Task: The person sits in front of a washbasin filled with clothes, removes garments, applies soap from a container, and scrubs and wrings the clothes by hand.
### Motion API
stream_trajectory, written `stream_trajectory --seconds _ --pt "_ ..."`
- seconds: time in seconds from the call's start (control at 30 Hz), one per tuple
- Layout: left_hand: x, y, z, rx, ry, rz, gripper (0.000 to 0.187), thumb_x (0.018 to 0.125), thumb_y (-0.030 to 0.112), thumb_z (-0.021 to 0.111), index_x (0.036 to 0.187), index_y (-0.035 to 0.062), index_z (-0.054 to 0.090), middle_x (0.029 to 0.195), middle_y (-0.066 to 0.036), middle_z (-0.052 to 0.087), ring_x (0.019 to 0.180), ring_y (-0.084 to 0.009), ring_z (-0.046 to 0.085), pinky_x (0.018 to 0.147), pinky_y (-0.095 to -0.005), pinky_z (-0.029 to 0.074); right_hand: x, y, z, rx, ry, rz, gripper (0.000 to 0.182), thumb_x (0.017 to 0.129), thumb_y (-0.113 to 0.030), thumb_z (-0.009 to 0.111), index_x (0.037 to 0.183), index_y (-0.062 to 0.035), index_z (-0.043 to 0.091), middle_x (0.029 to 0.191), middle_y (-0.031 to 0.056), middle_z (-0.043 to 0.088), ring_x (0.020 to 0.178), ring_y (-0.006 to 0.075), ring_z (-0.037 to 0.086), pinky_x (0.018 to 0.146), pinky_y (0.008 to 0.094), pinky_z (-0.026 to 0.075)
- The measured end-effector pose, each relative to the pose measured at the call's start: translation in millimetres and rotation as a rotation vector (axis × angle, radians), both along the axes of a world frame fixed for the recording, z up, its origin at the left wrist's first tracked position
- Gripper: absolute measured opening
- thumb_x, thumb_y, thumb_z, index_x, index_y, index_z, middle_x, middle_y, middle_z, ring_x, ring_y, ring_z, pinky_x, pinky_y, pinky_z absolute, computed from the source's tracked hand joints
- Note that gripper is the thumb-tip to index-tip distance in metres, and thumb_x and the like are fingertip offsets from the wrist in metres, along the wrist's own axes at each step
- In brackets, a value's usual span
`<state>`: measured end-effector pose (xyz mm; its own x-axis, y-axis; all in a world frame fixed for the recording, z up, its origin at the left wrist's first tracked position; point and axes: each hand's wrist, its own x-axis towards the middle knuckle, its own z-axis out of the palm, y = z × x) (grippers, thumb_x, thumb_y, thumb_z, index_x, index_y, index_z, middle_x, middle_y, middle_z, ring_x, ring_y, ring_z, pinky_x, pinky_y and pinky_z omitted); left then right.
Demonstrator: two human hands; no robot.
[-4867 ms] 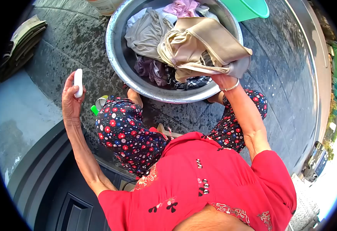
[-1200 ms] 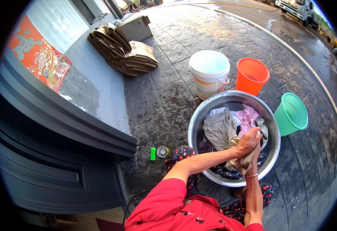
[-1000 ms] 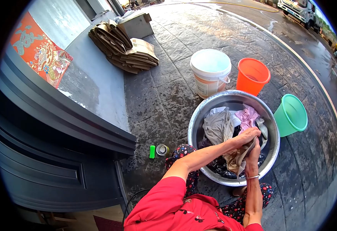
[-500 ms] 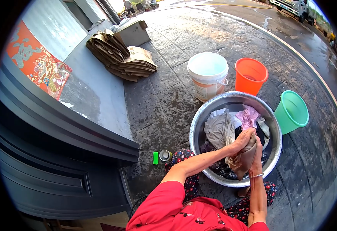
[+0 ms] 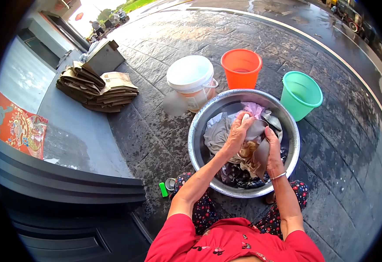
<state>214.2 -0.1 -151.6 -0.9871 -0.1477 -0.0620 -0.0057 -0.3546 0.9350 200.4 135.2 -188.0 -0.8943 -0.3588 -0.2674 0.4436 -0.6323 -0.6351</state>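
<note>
A large metal basin (image 5: 195,163) stands before my knees, filled with wet clothes. Between my hands stretches a brownish-grey garment (image 5: 261,155), its fabric hanging down into the basin. My left hand (image 5: 240,133) pinches its upper edge at the left. At the right, my right hand (image 5: 272,150) grips the same cloth, fingers curled around it; a bracelet circles that wrist. Around the hands lie a light grey garment (image 5: 217,137), a pink cloth (image 5: 253,108) and dark patterned fabric (image 5: 247,178).
Behind the basin stand a white bucket (image 5: 190,74), an orange bucket (image 5: 241,65) and a green bucket (image 5: 302,94). Flattened cardboard (image 5: 112,94) is stacked by the wall. A green brush-like object (image 5: 163,189) and a small can (image 5: 170,184) sit near my left knee.
My hands have moved apart, spreading the brownish-grey garment that was bunched between them. The camera view has shifted, so the basin and buckets appear further left.
</note>
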Motion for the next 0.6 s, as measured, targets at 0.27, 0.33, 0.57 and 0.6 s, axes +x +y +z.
stream_trajectory --seconds 0.27,0.33,0.57,0.6 --pt "-11.6 41.2 -40.5 -1.312 0.053 0.187 0.033 0.086 0.04 0.056 0.089 0.0073 0.053 0.073 -0.016 0.058 0.061 -0.0385 0.059 0.052 -0.0472 0.044 14.6 -30.4 -28.8 -0.272 -0.45 -0.028 0.023 0.094 -0.028 0.045 0.084 -0.012 0.058 0.078 -0.0037 0.054 0.07 0.008 0.053 0.061 0.0241 0.042" --pt "-25.3 13.7 -64.8 -1.492 0.277 0.188 0.031 0.089 0.038 0.05 0.1 0.0109 0.057 0.065 -0.019 0.059 0.06 -0.0416 0.058 0.057 -0.0488 0.045 18.6 -19.9 -21.1 0.14 -0.168 0.046 0.024 0.094 -0.031 0.046 0.087 -0.0122 0.058 0.08 -0.0043 0.054 0.072 0.007 0.053 0.063 0.0239 0.041" --pt "21.7 68.7 -55.1 -1.233 0.371 0.083 0.031 0.088 0.03 0.048 0.072 0.0048 0.052 0.062 -0.022 0.056 0.058 -0.0418 0.057 0.052 -0.0482 0.043 3.6 2.1 -34.2 -0.022 -0.205 -0.101 0.042 0.092 -0.044 0.049 0.061 -0.0183 0.039 0.056 -0.0034 0.038 0.051 0.0106 0.04 0.052 0.0274 0.037" --pt "8.6 55.0 -49.6 -1.291 0.326 0.146 0.028 0.089 0.027 0.048 0.073 0.0052 0.052 0.062 -0.02 0.056 0.058 -0.0407 0.057 0.052 -0.0485 0.042 9.6 -11.0 -47.6 -0.101 -0.062 -0.156 0.036 0.094 -0.034 0.048 0.065 -0.0117 0.051 0.063 -0.0031 0.047 0.059 0.0099 0.045 0.057 0.0264 0.039"
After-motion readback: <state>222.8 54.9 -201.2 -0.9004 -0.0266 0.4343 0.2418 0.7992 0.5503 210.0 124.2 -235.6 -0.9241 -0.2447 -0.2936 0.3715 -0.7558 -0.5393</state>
